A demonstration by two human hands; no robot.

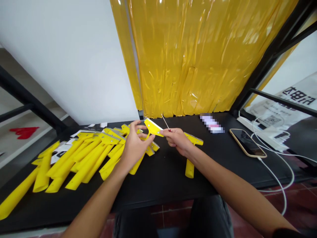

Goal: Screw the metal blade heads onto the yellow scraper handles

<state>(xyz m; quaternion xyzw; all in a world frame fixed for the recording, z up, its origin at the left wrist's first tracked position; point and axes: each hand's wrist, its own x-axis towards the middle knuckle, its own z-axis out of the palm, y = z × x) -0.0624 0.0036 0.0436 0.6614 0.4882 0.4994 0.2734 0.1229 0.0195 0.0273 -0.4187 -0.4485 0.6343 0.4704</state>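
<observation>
A yellow scraper [153, 127] with a metal blade edge and small screws in its head is held above the black tabletop. My left hand [133, 143] is closed around it near the neck, thumb against the head, and partly hides the handle. In my right hand [178, 138] is a thin screwdriver [165, 122], its shaft pointing up and away and a bit of red showing at the grip. The fingers of this hand also touch the right end of the scraper head. Another yellow scraper [190, 168] lies beneath my right forearm, partly covered by it.
Many yellow scrapers [89, 162] lie overlapping on the left of the black table [153, 185]. Printed sheets [59, 150] lie among them. At right are a phone [247, 143] on a white cable, a power strip [262, 132] and a blurred-out item [212, 124]. Yellow plastic strips [183, 66] hang behind.
</observation>
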